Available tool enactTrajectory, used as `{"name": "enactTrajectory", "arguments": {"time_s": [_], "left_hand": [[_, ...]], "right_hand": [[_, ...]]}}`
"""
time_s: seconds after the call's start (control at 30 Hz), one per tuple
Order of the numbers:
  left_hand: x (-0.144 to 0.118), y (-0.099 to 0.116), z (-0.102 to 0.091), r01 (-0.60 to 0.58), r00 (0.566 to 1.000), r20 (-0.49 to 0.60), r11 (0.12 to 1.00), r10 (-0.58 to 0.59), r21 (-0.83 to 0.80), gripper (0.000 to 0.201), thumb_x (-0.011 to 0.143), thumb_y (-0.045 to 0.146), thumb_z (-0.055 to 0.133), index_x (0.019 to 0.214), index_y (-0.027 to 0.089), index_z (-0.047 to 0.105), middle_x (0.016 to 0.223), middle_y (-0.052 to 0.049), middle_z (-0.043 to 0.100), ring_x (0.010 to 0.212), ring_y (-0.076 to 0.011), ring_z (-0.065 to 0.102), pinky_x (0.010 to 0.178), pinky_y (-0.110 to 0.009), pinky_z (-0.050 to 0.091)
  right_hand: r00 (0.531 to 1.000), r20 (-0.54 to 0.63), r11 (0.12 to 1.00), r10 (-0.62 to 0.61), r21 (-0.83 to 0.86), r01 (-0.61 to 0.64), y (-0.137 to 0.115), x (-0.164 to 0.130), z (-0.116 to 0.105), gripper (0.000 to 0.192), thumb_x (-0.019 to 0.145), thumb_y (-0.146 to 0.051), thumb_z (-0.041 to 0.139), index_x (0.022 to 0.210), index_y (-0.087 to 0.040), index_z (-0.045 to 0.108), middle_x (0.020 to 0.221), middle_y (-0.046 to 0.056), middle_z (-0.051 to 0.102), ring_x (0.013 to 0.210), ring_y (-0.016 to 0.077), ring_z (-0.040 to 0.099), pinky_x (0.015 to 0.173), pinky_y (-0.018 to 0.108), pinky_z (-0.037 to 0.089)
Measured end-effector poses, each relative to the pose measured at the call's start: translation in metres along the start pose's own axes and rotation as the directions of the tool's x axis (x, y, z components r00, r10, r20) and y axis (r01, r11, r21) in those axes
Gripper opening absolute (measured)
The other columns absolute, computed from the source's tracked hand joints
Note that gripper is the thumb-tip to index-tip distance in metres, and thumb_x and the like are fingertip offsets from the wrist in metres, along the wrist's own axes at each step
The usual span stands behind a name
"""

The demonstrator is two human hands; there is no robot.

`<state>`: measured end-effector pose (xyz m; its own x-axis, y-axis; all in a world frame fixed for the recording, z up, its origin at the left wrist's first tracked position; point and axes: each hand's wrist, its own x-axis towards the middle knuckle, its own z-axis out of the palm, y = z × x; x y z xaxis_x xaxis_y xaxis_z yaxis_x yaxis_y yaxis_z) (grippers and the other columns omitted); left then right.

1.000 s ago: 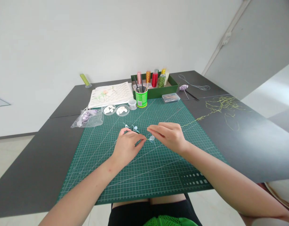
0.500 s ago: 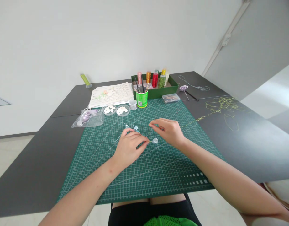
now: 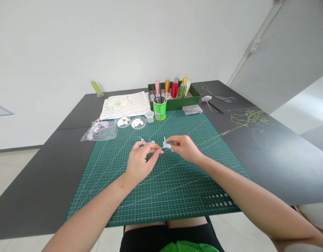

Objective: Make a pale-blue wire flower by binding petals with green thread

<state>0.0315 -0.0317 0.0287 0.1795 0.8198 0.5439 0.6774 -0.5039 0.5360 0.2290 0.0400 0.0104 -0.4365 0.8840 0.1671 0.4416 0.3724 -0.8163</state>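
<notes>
Pale-blue flower (image 3: 166,144), above the green cutting mat (image 3: 151,196): petals point right, long axis crosswise. Left hand (image 3: 140,158) pinches its stem (image 3: 162,148); right hand (image 3: 186,148) at petals, grip indeterminable. Mat lies on dark table (image 3: 32,178); white wall (image 3: 124,42) behind.

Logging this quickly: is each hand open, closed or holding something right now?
Left hand: closed, pinching the greenish stem of the pale blue petals.
Right hand: fingers at those petals; whether pinching one cannot be told.
</notes>
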Motion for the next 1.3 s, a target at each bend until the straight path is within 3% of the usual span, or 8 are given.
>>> {"name": "enactTrajectory", "arguments": {"time_s": [0.13, 0.27, 0.53, 0.8, 1.03, 1.2, 1.3], "left_hand": [[0.002, -0.002, -0.002, 0.143, 0.989, -0.029, 0.988, -0.145, -0.061, 0.007, 0.097, 0.028, 0.059, 0.093, 0.024, 0.063, 0.082, 0.002, 0.081, 0.090, -0.0206, 0.075, 0.088, -0.037, 0.050], [0.005, -0.007, -0.002, 0.289, 0.954, -0.036, 0.946, -0.298, -0.148, 0.013, 0.097, 0.035, 0.059, 0.093, 0.023, 0.062, 0.083, 0.000, 0.081, 0.084, -0.0212, 0.076, 0.083, -0.036, 0.053], [0.010, -0.016, 0.001, 0.383, 0.913, -0.050, 0.894, -0.404, -0.234, 0.013, 0.095, 0.033, 0.060, 0.090, 0.022, 0.063, 0.079, -0.001, 0.080, 0.081, -0.0205, 0.076, 0.088, -0.037, 0.055], [0.012, -0.017, 0.003, 0.437, 0.896, -0.001, 0.884, -0.443, -0.169, 0.014, 0.092, 0.033, 0.062, 0.084, 0.022, 0.065, 0.077, 0.001, 0.080, 0.079, -0.0210, 0.076, 0.086, -0.037, 0.053], [0.011, -0.016, 0.004, 0.428, 0.900, 0.116, 0.902, -0.420, -0.053, 0.011, 0.089, 0.028, 0.062, 0.081, 0.023, 0.068, 0.076, 0.003, 0.080, 0.055, -0.0167, 0.068, 0.056, -0.028, 0.045], [0.009, -0.017, 0.007, 0.358, 0.925, 0.160, 0.931, -0.344, -0.065, 0.011, 0.089, 0.026, 0.063, 0.080, 0.024, 0.068, 0.075, 0.003, 0.079, 0.070, -0.0192, 0.075, 0.065, -0.030, 0.051], [0.009, -0.017, 0.008, 0.342, 0.924, 0.208, 0.937, -0.322, -0.066, 0.012, 0.090, 0.025, 0.062, 0.079, 0.024, 0.068, 0.074, 0.003, 0.079, 0.069, -0.0191, 0.075, 0.068, -0.031, 0.053]], "right_hand": [[1.000, 0.002, 1.000, -0.020, -0.023, 0.020, -0.002, -0.002, 0.000, 0.025, 0.089, -0.037, 0.065, 0.083, -0.017, 0.078, 0.049, -0.008, 0.028, 0.049, 0.0082, 0.026, 0.051, 0.025, 0.022], [0.997, -0.017, 0.997, -0.071, -0.028, 0.070, -0.002, -0.004, 0.000, 0.025, 0.089, -0.037, 0.065, 0.082, -0.017, 0.078, 0.049, -0.008, 0.029, 0.048, 0.0080, 0.027, 0.050, 0.024, 0.024], [0.987, -0.027, 0.986, -0.160, -0.039, 0.159, -0.007, -0.010, -0.001, 0.025, 0.091, -0.036, 0.064, 0.085, -0.017, 0.079, 0.048, -0.008, 0.033, 0.047, 0.0075, 0.028, 0.048, 0.023, 0.025], [0.968, -0.005, 0.967, -0.252, -0.043, 0.252, -0.021, -0.019, -0.006, 0.023, 0.093, -0.031, 0.063, 0.087, -0.016, 0.079, 0.048, -0.007, 0.043, 0.045, 0.0067, 0.029, 0.047, 0.023, 0.025], [0.945, -0.044, 0.945, -0.323, -0.067, 0.320, -0.025, -0.021, -0.010, 0.023, 0.095, -0.028, 0.062, 0.084, -0.016, 0.078, 0.054, -0.004, 0.051, 0.048, 0.0070, 0.034, 0.047, 0.022, 0.027], [0.934, -0.080, 0.936, -0.348, -0.092, 0.341, -0.021, -0.020, -0.010, 0.027, 0.096, -0.033, 0.061, 0.083, -0.016, 0.078, 0.053, -0.003, 0.053, 0.047, 0.0071, 0.034, 0.047, 0.022, 0.028], [0.932, -0.092, 0.934, -0.351, -0.113, 0.340, -0.020, -0.019, -0.011, 0.031, 0.097, -0.037, 0.059, 0.082, -0.017, 0.078, 0.053, -0.003, 0.056, 0.047, 0.0072, 0.036, 0.047, 0.022, 0.028]]}}
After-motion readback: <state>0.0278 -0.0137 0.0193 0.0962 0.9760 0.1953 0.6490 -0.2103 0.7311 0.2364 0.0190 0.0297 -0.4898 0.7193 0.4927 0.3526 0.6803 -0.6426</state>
